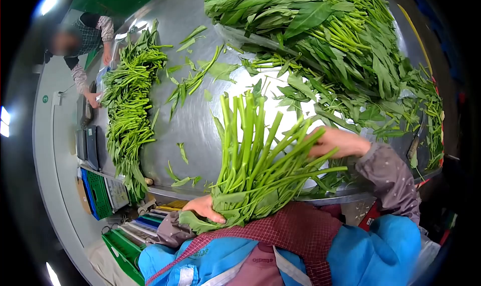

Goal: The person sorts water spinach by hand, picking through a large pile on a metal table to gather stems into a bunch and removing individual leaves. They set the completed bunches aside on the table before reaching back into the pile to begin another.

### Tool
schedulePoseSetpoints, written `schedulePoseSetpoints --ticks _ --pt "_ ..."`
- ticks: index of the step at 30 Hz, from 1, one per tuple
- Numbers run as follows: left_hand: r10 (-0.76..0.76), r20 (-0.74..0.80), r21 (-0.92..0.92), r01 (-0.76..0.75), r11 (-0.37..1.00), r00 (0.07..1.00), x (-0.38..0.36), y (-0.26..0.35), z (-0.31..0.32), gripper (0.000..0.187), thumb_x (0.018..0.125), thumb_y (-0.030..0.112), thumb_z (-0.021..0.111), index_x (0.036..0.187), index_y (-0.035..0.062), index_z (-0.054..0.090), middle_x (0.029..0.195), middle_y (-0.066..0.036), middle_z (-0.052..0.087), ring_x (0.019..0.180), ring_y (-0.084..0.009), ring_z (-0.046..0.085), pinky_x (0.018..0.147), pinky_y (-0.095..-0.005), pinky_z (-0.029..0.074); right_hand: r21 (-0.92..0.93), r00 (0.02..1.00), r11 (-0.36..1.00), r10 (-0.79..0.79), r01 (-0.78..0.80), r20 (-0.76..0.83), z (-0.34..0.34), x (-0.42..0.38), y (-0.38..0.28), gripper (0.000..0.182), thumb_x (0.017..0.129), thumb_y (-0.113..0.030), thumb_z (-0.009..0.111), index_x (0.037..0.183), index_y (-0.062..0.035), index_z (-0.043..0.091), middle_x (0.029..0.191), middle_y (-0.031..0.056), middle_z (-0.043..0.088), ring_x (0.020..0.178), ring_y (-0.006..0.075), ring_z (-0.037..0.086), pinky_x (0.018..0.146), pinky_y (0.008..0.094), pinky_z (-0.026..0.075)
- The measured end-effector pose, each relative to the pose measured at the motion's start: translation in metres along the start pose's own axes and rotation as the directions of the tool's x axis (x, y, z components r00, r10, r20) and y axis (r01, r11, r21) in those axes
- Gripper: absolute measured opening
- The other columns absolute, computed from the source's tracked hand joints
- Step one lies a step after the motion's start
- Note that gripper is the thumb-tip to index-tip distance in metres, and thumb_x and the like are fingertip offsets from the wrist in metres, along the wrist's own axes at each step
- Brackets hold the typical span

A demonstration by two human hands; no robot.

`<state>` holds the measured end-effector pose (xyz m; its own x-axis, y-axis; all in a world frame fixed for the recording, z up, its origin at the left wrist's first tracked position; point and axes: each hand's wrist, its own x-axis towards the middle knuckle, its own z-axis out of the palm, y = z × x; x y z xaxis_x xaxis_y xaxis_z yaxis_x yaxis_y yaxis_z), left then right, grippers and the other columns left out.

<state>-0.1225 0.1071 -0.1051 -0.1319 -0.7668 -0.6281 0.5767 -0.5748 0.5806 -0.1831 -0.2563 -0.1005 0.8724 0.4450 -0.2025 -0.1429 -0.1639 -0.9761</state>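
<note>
A large bunch of water spinach (245,155) is held against the front of my body, its cut stems fanning upward over the table edge. My left hand (203,208) wraps round the leafy lower part, with some fingers hidden behind the leaves. At the bunch's right side, my right hand (336,142) has its fingers closed on several stem ends. Loose stems and leaves (195,83) lie scattered on the metal table (170,120) beyond the bunch.
A big heap of water spinach (325,35) covers the table's far right. Along the left edge runs a row of bunches (133,100). Another person (82,45) works at the far left. Green crates (100,193) stand below the table at left.
</note>
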Motion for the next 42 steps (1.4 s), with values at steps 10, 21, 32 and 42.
schedulePoseSetpoints --ticks 10,21,32,42 --pt "-0.053 -0.134 -0.026 0.050 0.998 0.990 -0.001 0.004 0.006 0.083 0.061 0.009 0.072 0.130 0.0012 0.026 0.126 -0.010 0.038 0.114 -0.0198 0.036 0.097 -0.0328 0.027 -0.159 0.903 0.971 0.099 -0.180 -0.419 -0.050 -0.035 0.004 0.016 0.079 -0.012 0.050 0.081 0.0022 0.057 0.066 0.0031 0.057 0.061 0.0075 0.052 0.056 0.0225 0.042" --pt "0.000 -0.109 -0.331 -0.036 0.943 0.994 -0.004 -0.021 0.002 0.084 0.062 0.006 0.070 0.131 0.0002 0.022 0.127 -0.013 0.037 0.115 -0.0216 0.037 0.099 -0.0335 0.026 -0.415 0.880 0.904 -0.278 0.103 -0.386 0.027 -0.014 -0.030 0.020 0.067 -0.008 0.066 0.084 -0.0040 0.058 0.067 0.0087 0.055 0.059 0.0181 0.054 0.052 0.0272 0.043" --pt "0.024 -0.119 -0.327 -0.062 0.943 0.993 0.001 -0.020 0.001 0.075 0.064 0.005 0.068 0.128 0.0005 0.029 0.122 -0.013 0.042 0.111 -0.0215 0.041 0.096 -0.0334 0.030 -0.266 0.992 0.962 0.093 -0.067 0.086 0.050 0.021 -0.007 0.035 0.075 -0.027 0.061 0.091 0.0034 0.058 0.072 0.0151 0.061 0.070 0.0296 0.060 0.067 0.0376 0.045" --pt "-0.012 -0.095 -0.144 -0.002 0.990 0.995 0.004 -0.017 -0.005 0.081 0.062 0.011 0.070 0.129 0.0011 0.026 0.126 -0.014 0.038 0.114 -0.0233 0.039 0.095 -0.0369 0.030 -0.481 0.993 0.875 -0.001 -0.055 -0.114 0.067 0.006 -0.012 0.019 0.066 -0.021 0.063 0.079 -0.0068 0.059 0.066 0.0131 0.057 0.069 0.0322 0.057 0.061 0.0410 0.043"
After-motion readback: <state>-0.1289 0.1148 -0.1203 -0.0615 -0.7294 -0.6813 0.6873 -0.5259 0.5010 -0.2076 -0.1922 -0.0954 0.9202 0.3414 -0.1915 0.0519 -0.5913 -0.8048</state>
